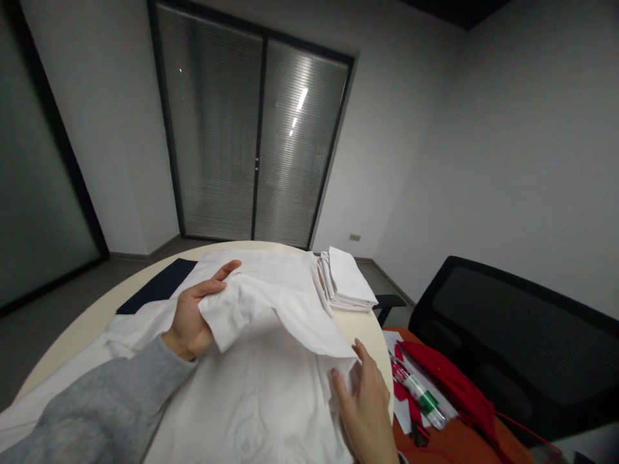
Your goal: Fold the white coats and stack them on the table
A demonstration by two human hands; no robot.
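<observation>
A large white garment (pixel 261 399) is spread across the round table (pixel 91 316), with a long sleeve-like part reaching to the lower left. My left hand (pixel 196 316) grips a raised fold of it between thumb and fingers, lifting the cloth above the layer beneath. At the garment's right edge, my right hand (pixel 365 406) rests with thumb and fingers apart, touching the fabric near a corner of the fold. Some of the right fingertips are hidden behind cloth.
Folded white cloths (pixel 345 280) are stacked at the table's right edge. A dark navy piece (pixel 157 287) lies at the left. Beside the table, an orange chair seat (pixel 449 441) holds a plastic bottle (pixel 425 396) and red fabric (pixel 445 367); its black mesh back (pixel 522 335) stands behind.
</observation>
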